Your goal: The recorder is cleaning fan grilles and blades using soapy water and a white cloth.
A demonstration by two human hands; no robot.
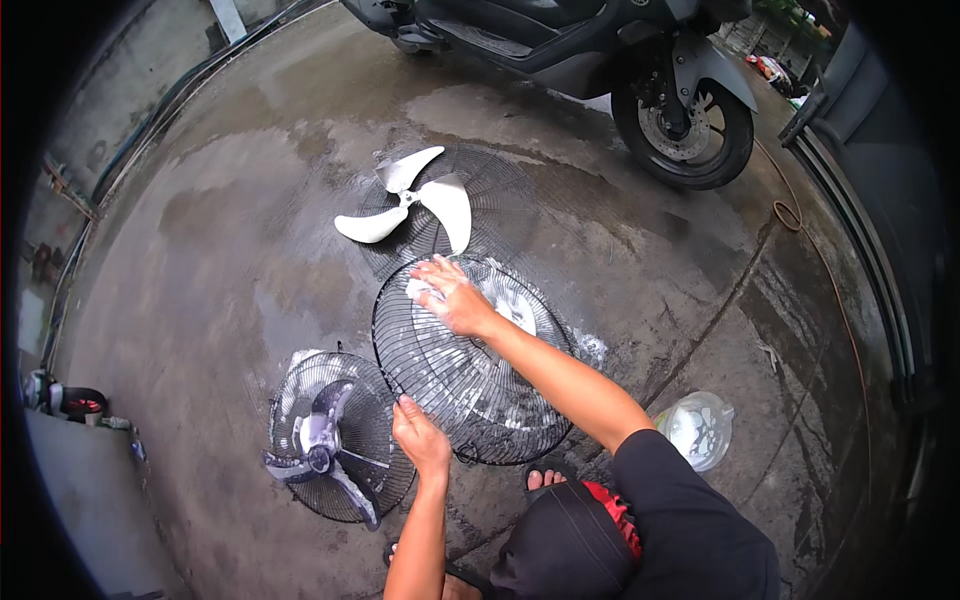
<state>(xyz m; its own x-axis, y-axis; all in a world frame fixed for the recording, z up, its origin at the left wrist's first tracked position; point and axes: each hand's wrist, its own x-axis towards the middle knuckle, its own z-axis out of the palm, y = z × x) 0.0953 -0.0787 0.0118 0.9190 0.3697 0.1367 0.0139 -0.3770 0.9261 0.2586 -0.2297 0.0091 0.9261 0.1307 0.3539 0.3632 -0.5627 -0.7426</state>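
Note:
A round black wire fan grille (442, 375), streaked with white suds, is tilted in front of me. My left hand (421, 435) grips its left rim, thumb on top. Suds cover the fingers of my right hand (450, 296), which lies on the grille's upper part over something white, perhaps a foamy cloth or sponge. Beyond it, a white metal three-blade fan blade (448, 210) rests on another wire grille (499, 187) on the ground. To the left, a dark, soapy plastic fan blade (319, 457) lies on a smaller wire grille (375, 397).
A clear plastic tub of suds (697, 431) stands at right on the wet concrete floor (225, 300). A parked motor scooter (675, 97) is at the top. A thin hose (829, 274) runs along the right; a low concrete block (97, 495) is at lower left.

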